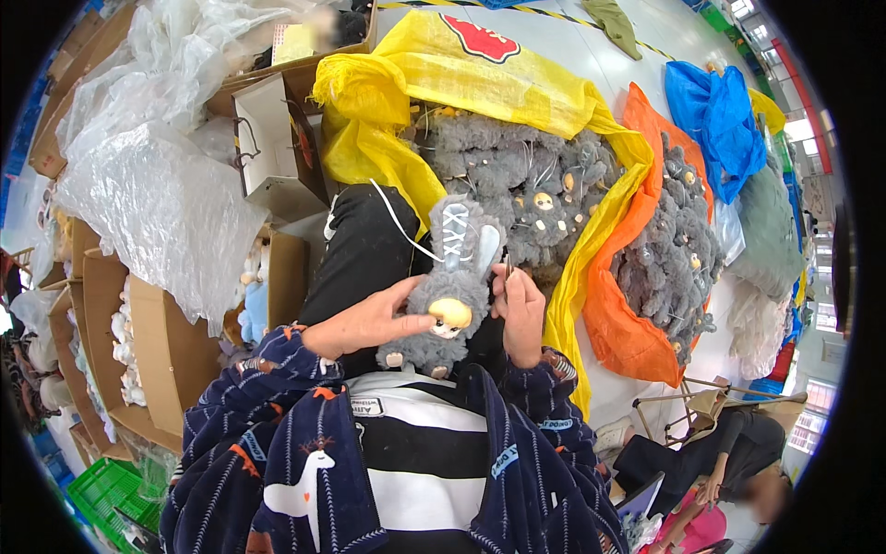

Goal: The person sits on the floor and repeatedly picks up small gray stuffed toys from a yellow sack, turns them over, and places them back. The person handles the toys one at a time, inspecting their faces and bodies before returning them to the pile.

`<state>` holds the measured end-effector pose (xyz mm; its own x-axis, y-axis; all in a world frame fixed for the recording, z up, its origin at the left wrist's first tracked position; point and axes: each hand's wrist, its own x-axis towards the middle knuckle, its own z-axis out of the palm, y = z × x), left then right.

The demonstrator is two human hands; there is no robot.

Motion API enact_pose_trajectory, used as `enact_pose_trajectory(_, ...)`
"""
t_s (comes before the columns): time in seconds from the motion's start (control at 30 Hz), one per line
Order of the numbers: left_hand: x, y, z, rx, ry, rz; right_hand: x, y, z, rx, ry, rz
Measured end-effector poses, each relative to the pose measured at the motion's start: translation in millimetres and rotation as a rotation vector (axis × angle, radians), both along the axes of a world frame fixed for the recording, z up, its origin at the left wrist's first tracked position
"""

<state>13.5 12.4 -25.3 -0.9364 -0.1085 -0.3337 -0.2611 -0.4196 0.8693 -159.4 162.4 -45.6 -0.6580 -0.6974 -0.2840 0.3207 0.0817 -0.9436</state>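
Observation:
A grey plush doll (434, 337) with long ears and a small doll face rests on my lap. My left hand (374, 319) grips it from the left, the thumb lying beside its face. White lace crisscrosses one ear (452, 231), and a loose white lace end (392, 212) trails off to the left. The other ear has a pale satin lining (488, 247). Just right of the doll, my right hand (521, 309) is closed, with a thin dark tool (508, 268) pinched between its fingers. The tool's exact kind is too small to make out.
Ahead, a yellow woven sack (489, 88) holds many similar grey plush dolls; an orange sack (604, 305) of them stands to the right. Cardboard boxes (161, 351) and clear plastic sheeting (152, 194) fill the left. Another person (711, 462) sits at the lower right.

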Motion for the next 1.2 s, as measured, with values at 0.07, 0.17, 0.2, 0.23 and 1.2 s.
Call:
enact_pose_trajectory(0.07,6,5,1,-0.034,-0.021,-0.02,3,4,3,0.154,0.098,0.037)
enact_pose_trajectory(0.17,6,9,-1,-0.107,-0.033,-0.045,2,-17,8,0.065,0.338,0.003)
enact_pose_trajectory(0.2,6,8,-3,-0.13,-0.033,-0.047,1,-29,14,0.059,0.412,-0.004)
enact_pose_trajectory(0.23,6,8,-3,-0.151,-0.035,-0.048,-5,-39,13,0.089,0.515,0.027)
enact_pose_trajectory(1.2,-20,9,-18,0.202,0.083,0.359,33,-2,43,0.106,0.778,0.211)
